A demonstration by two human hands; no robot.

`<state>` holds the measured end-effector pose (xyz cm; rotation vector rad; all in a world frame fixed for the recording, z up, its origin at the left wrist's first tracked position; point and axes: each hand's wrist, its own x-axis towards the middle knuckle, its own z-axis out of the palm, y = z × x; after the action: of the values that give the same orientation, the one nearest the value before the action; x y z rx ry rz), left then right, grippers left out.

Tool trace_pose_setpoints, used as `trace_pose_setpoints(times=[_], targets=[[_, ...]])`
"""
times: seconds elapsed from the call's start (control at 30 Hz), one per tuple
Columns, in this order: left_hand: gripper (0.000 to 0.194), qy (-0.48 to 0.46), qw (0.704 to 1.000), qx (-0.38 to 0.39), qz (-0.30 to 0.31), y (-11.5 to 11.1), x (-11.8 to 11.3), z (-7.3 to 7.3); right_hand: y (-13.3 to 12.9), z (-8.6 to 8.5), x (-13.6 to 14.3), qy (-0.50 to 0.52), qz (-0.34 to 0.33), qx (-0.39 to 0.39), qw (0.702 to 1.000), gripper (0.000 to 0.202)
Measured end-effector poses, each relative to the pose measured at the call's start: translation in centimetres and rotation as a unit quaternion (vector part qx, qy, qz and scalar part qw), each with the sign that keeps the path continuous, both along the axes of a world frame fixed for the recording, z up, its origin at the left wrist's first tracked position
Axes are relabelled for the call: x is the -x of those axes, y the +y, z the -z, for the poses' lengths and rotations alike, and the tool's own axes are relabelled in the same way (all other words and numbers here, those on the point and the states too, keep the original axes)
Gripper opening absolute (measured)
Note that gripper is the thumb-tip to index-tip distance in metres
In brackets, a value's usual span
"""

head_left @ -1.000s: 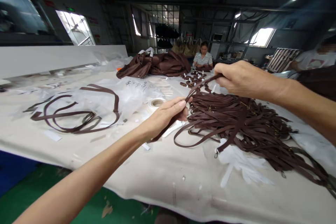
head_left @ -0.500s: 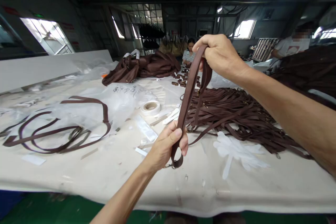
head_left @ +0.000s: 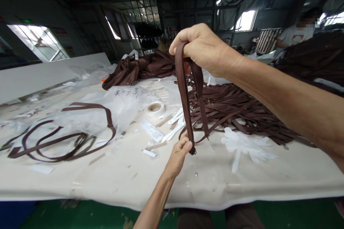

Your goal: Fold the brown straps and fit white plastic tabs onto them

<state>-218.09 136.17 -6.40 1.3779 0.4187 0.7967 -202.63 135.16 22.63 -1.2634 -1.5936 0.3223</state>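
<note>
A dark brown strap (head_left: 184, 94) hangs folded over the fingers of my right hand (head_left: 202, 44), which is closed on it high above the table. Lower down, my left hand (head_left: 179, 154) pinches the same strap close to its bottom end, where a small metal ring shows. Another length of the strap falls from my right hand on the right side, with a metal fitting at its low end. Behind and to the right of the strap lies a large pile of similar brown straps (head_left: 239, 109) with metal clips.
Loose brown straps (head_left: 72, 141) coil at the left. A white tape roll (head_left: 154, 109) sits mid-table beside plastic bags and white strips. White gloves (head_left: 248, 148) lie at right. Brown bags (head_left: 150, 65) are heaped behind; a person (head_left: 297, 37) is at the far right.
My right hand has moved left and slightly up. My left hand remains low on the strap, now nearer its end. The strap's second length hangs lower and more separate. The view has shifted slightly.
</note>
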Motion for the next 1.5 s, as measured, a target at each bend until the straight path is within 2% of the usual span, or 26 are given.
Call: trace_pose_setpoints(times=[0.13, 0.37, 0.47, 0.53, 0.57, 0.6, 0.67, 0.73, 0.8, 0.87, 0.93, 0.97, 1.0, 1.07, 1.13, 1.2, 1.27, 1.33, 1.4, 1.5], targets=[[0.041, 0.028, 0.999, 0.004, 0.036, 0.4, -1.0, 1.2, -0.3, 0.3, 0.7, -0.014, -0.013, 0.011, 1.0, 0.02], [0.044, -0.018, 0.998, 0.025, 0.051, -0.4, -2.9, 2.8, -1.2, -0.1, 1.2, -0.019, -0.012, 0.028, 0.999, 0.014], [0.044, 0.009, 1.0, 0.005, -0.001, -0.4, -1.7, 2.5, -2.7, -0.1, -0.4, -0.004, 0.003, 0.016, 1.0, 0.021], [0.039, 0.028, 0.998, -0.016, -0.046, 0.2, 0.5, 2.1, -4.5, 0.9, -2.5, 0.011, -0.001, -0.002, 1.0, 0.026], [0.037, 0.034, 0.997, -0.023, -0.067, 0.7, 1.9, 1.9, -5.8, 2.0, -3.8, 0.014, -0.002, -0.005, 1.0, 0.026], [0.036, 0.069, 0.99, -0.069, -0.103, 1.4, 3.4, 1.9, -7.2, 3.5, -5.1, 0.014, -0.002, 0.001, 1.0, 0.023], [0.03, 0.151, 0.972, -0.136, -0.117, 2.9, 6.4, 2.1, -10.4, 7.9, -7.5, -0.003, 0.01, 0.056, 0.998, 0.013], [0.04, 0.239, 0.949, -0.184, -0.092, 4.1, 8.8, 2.8, -13.6, 14.1, -9.1, -0.028, 0.004, 0.137, 0.99, 0.01], [0.041, 0.322, 0.914, -0.242, -0.054, 4.8, 10.2, 3.6, -16.5, 20.9, -9.8, -0.075, -0.004, 0.21, 0.975, 0.011], [0.038, 0.366, 0.878, -0.306, -0.028, 5.0, 10.7, 4.2, -19.1, 26.8, -9.8, -0.12, -0.027, 0.229, 0.966, 0.009], [0.038, 0.373, 0.857, -0.355, -0.019, 5.0, 10.6, 4.4, -21.0, 30.4, -9.7, -0.178, -0.082, 0.23, 0.953, 0.017], [0.038, 0.369, 0.853, -0.369, -0.018, 5.0, 10.5, 4.4, -21.7, 31.2, -9.8, -0.206, -0.1, 0.229, 0.946, 0.021], [0.037, 0.363, 0.852, -0.376, -0.018, 5.1, 10.3, 4.4, -22.1, 31.4, -9.9, -0.231, -0.111, 0.227, 0.94, 0.027], [0.036, 0.347, 0.86, -0.374, -0.023, 5.1, 10.0, 4.2, -21.9, 30.4, -10.6, -0.272, -0.118, 0.211, 0.931, 0.038], [0.033, 0.33, 0.872, -0.361, -0.037, 5.0, 9.8, 4.2, -20.4, 28.9, -11.4, -0.317, -0.125, 0.17, 0.925, 0.049], [0.029, 0.306, 0.887, -0.342, -0.049, 4.9, 9.7, 4.2, -17.8, 27.8, -11.8, -0.386, -0.144, 0.113, 0.904, 0.059], [0.027, 0.281, 0.901, -0.327, -0.059, 4.6, 9.6, 4.1, -14.5, 27.5, -11.5, -0.468, -0.186, 0.054, 0.862, 0.063], [0.026, 0.268, 0.905, -0.324, -0.066, 4.4, 9.6, 4.0, -11.1, 27.9, -10.4, -0.525, -0.256, 0.001, 0.812, 0.063], [0.026, 0.274, 0.899, -0.335, -0.065, 4.4, 9.5, 4.0, -8.1, 28.5, -8.8, -0.545, -0.334, -0.045, 0.768, 0.062], [0.028, 0.292, 0.884, -0.361, -0.052, 4.6, 9.5, 4.1, -5.1, 29.3, -6.4, -0.534, -0.433, -0.082, 0.722, 0.048]])
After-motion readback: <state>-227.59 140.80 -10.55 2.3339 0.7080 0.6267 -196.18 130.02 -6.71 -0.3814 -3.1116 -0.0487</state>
